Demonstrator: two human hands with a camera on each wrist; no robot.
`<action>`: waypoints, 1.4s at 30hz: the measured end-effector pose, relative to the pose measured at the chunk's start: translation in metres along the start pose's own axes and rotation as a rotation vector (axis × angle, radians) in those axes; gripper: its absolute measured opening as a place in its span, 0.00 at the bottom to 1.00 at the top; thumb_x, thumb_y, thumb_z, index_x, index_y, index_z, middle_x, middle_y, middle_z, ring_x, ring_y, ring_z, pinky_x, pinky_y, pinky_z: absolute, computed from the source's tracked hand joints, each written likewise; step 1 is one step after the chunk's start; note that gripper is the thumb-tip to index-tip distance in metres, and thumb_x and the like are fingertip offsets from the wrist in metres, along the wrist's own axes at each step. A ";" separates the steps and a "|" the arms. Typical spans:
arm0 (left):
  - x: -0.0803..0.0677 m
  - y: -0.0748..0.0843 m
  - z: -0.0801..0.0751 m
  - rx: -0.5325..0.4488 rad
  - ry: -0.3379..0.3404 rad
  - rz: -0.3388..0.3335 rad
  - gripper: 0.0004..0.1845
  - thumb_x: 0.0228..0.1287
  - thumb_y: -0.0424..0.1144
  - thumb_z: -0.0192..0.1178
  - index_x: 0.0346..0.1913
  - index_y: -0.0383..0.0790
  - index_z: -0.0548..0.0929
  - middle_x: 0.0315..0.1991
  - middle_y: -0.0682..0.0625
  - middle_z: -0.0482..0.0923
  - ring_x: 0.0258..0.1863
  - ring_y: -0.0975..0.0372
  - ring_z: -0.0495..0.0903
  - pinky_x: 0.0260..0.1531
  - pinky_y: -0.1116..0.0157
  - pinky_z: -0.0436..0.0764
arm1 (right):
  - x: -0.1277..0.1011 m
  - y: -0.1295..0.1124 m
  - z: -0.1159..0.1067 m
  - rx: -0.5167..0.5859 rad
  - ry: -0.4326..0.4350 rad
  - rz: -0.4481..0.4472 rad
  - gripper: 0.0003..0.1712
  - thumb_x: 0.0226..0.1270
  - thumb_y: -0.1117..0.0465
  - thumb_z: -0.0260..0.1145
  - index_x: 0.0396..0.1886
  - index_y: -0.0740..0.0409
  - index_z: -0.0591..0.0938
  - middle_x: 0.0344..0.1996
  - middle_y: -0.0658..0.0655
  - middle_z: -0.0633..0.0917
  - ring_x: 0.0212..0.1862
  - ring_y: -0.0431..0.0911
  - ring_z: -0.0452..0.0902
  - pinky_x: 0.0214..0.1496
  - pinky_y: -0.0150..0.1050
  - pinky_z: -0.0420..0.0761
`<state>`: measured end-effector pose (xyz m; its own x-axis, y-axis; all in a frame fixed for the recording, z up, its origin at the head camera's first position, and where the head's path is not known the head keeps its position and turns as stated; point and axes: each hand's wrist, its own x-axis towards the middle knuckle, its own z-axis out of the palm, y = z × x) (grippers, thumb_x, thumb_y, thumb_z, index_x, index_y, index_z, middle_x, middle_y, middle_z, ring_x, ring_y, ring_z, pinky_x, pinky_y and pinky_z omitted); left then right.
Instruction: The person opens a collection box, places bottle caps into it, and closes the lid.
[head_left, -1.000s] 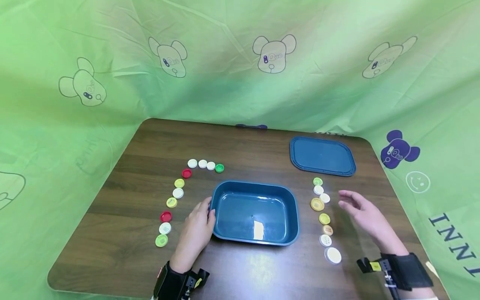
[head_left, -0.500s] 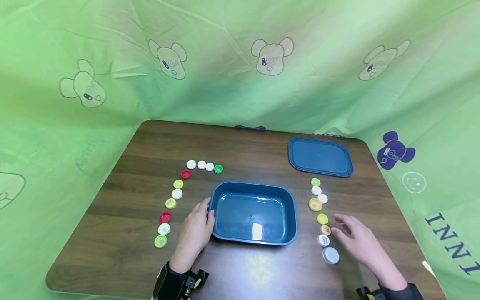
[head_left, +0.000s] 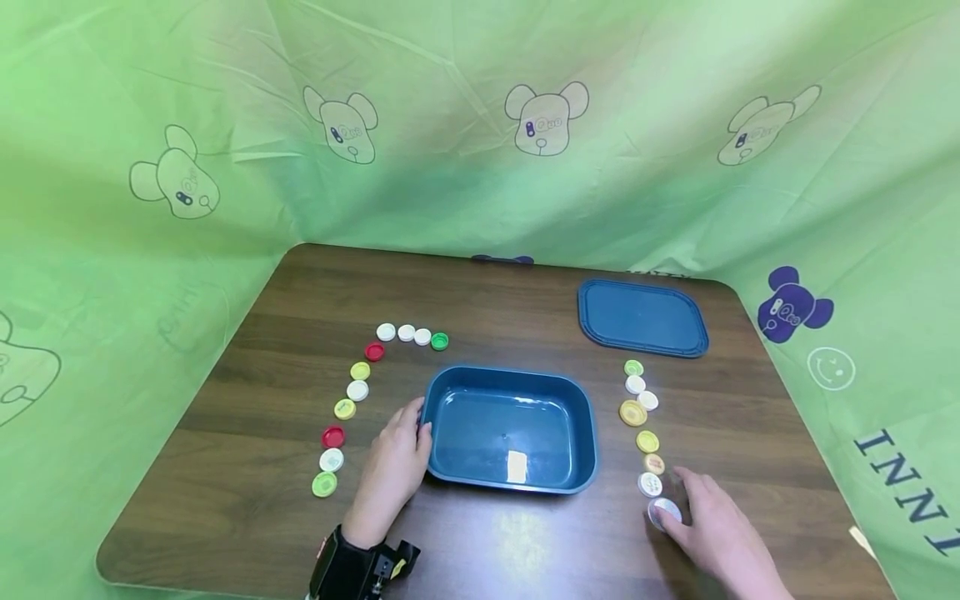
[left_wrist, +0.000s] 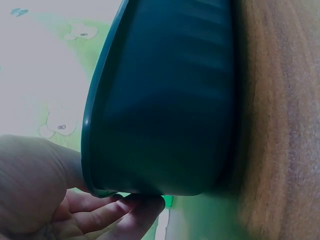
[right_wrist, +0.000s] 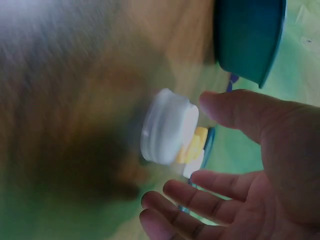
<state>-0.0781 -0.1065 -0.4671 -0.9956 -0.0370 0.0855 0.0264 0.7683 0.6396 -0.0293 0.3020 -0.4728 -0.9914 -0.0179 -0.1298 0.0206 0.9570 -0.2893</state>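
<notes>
Left side of the table [head_left: 247, 500], a curved row of caps [head_left: 357, 391] bends towards the far edge. Then the left hand [head_left: 393, 468], pinching the left end of the blue box [head_left: 510, 374], which sits mid-table. The blue lid [head_left: 642, 318] lies near the far right corner. A second row of caps [head_left: 647, 442] runs towards the near edge, ending at a big white cap [right_wrist: 167, 127], and there's the right hand [head_left: 723, 533], fingers spread around it; whether the thumb touches, can't tell!
</notes>
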 end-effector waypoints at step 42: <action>-0.001 0.001 0.002 0.021 0.005 -0.023 0.22 0.73 0.35 0.59 0.65 0.27 0.75 0.58 0.33 0.79 0.54 0.42 0.82 0.52 0.43 0.82 | 0.001 -0.047 -0.020 -0.007 0.116 -0.081 0.23 0.54 0.59 0.76 0.46 0.68 0.81 0.33 0.58 0.78 0.32 0.48 0.73 0.33 0.47 0.79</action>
<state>-0.0774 -0.1046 -0.4684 -0.9955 -0.0578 0.0747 0.0017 0.7802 0.6255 -0.0334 0.2630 -0.4405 -0.9981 -0.0622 0.0042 -0.0608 0.9558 -0.2876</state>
